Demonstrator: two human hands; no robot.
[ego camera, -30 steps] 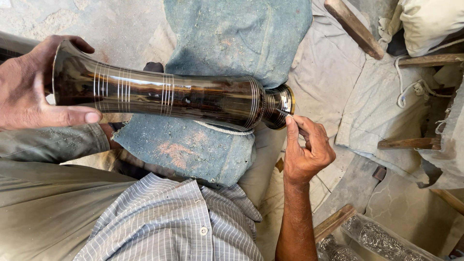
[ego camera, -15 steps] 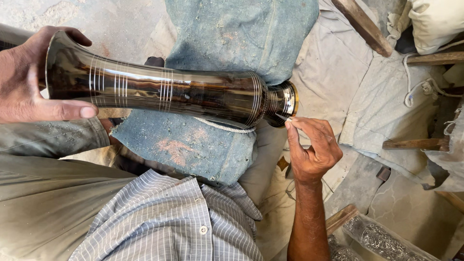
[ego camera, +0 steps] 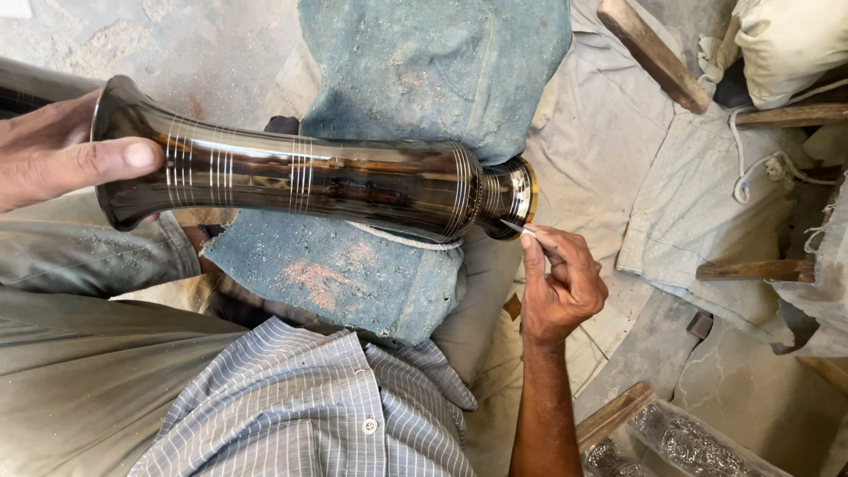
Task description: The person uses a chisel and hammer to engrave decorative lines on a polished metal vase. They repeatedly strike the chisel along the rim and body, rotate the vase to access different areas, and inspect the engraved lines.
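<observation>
A long dark metal vase (ego camera: 309,181), banded with fine pale rings, is laid on its side across a dusty blue-grey cloth (ego camera: 415,79) in the middle of the scene. Its flared mouth at the left is gripped by the left hand (ego camera: 53,155), the thumb pressed over the rim. At the right, beside the vase's brass-edged foot, a thin pointed tool (ego camera: 517,228) is pinched in the closed fingers of the right hand (ego camera: 561,287), its tip touching the narrow neck. A wooden stick (ego camera: 652,53) lies far right.
</observation>
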